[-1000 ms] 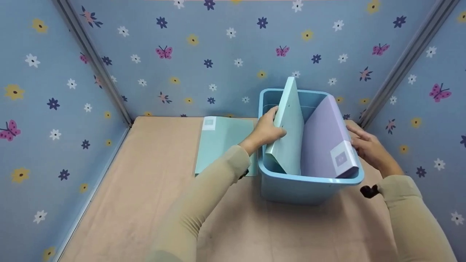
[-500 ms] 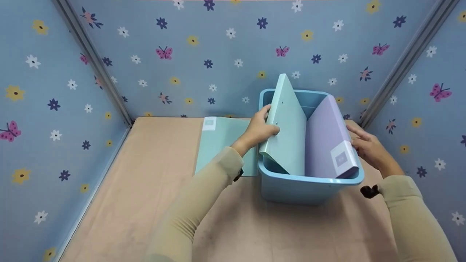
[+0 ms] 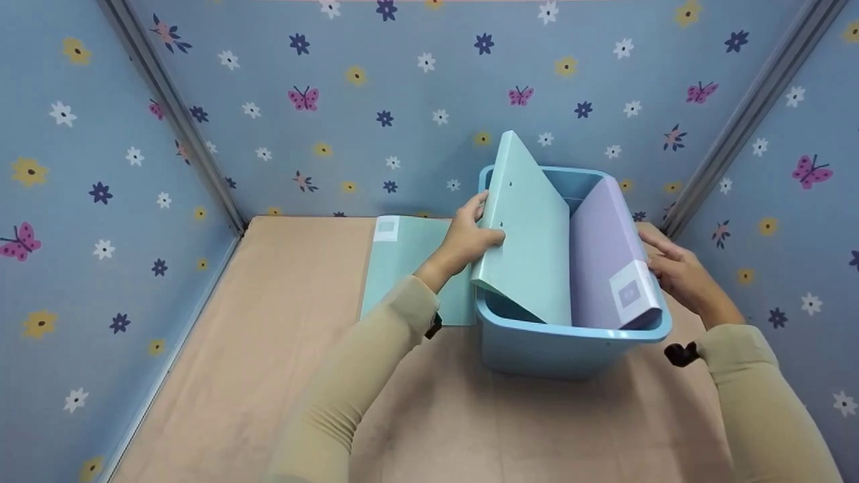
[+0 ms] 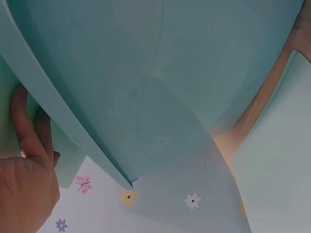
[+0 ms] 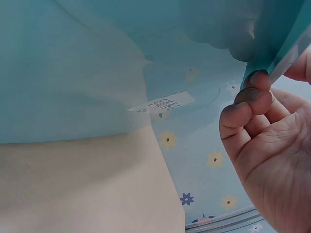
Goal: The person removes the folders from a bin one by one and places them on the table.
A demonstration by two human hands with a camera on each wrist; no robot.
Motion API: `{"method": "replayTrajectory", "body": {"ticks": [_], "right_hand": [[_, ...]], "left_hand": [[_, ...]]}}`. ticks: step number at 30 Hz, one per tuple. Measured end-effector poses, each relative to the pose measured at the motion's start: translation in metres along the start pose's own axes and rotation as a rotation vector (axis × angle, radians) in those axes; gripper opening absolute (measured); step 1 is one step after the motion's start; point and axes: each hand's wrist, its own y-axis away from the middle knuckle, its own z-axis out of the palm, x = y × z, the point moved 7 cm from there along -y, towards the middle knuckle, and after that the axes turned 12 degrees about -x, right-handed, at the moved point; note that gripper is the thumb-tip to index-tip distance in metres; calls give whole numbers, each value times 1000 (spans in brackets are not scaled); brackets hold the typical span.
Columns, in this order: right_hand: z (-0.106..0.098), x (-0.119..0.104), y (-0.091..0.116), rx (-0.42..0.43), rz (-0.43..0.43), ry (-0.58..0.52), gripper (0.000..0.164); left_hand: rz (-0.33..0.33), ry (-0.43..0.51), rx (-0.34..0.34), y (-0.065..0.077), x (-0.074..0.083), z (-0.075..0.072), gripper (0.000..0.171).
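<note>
My left hand [image 3: 463, 235] grips the spine edge of a mint-green file folder [image 3: 530, 235], thumb on its near face. The folder stands tilted to the left, its lower part inside a blue plastic bin [image 3: 547, 349]. In the left wrist view the left hand [image 4: 31, 174] is beside the bin's wall, fingers behind its rim. Along the bin's right side leans a purple file folder [image 3: 597, 241] with a white label. My right hand [image 3: 681, 272] holds the bin's right rim. In the right wrist view its fingers [image 5: 238, 116] are curled under that rim.
Another mint-green folder [image 3: 402, 261] lies flat on the tan table [image 3: 282, 322], left of the bin and partly behind my left arm. Blue walls with flowers and butterflies [image 3: 429, 100] enclose the table at the back and both sides.
My left hand has moved left with the mint-green folder, whose top now leans further left, widening the gap to the purple folder. The right hand and the bin have stayed in place.
</note>
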Motion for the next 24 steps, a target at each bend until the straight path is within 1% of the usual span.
{"method": "replayTrajectory", "body": {"ticks": [4, 11, 18, 24], "right_hand": [[0, 0, 0, -9, -9, -1, 61], [-2, 1, 0, 6, 14, 64, 63], [-2, 2, -1, 1, 9, 33, 63], [-2, 1, -1, 10, 26, 61, 65]], "left_hand": [[17, 30, 1, 2, -1, -2, 93], [41, 73, 12, 6, 0, -7, 94], [44, 121, 45, 11, -3, -15, 95], [50, 140, 56, 15, -6, -20, 95]]}}
